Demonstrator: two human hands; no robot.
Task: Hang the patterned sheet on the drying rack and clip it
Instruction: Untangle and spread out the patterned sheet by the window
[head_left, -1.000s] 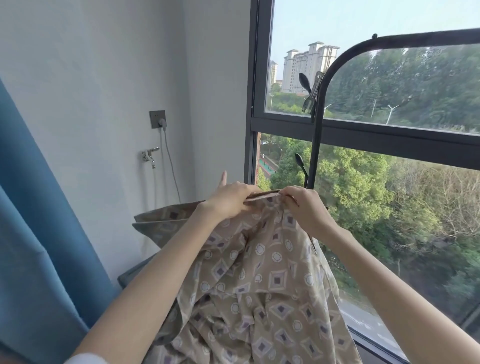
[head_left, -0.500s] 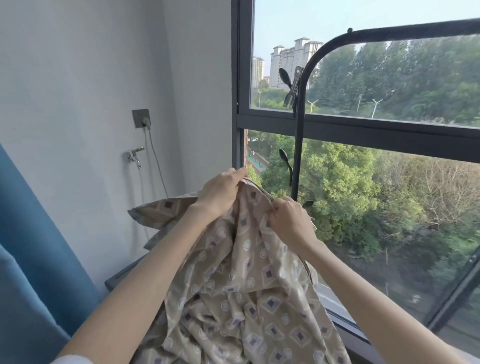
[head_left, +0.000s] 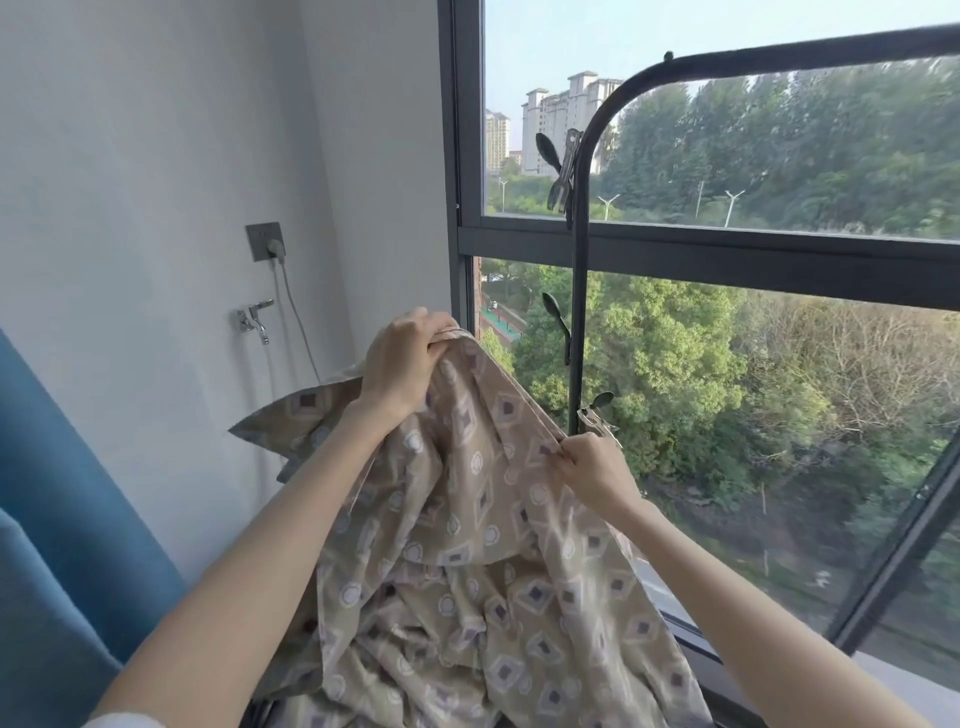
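Fingers (head_left: 423, 325) of left hand (head_left: 397, 364): curled over top edge of patterned sheet (head_left: 483, 519), held high; right hand (head_left: 595, 470): pinching the same edge lower down, just beside drying rack (head_left: 579, 312) upright; sheet, as I see it: not over the rack, draped beneath both hands; clips (head_left: 561, 171): three, clamped on that upright.

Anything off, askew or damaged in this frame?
Nothing damaged or spilled. The patterned sheet is bunched, gripped by the left hand and pinched by the right hand, not yet over the drying rack. Three clips sit on its upright, none on the sheet.
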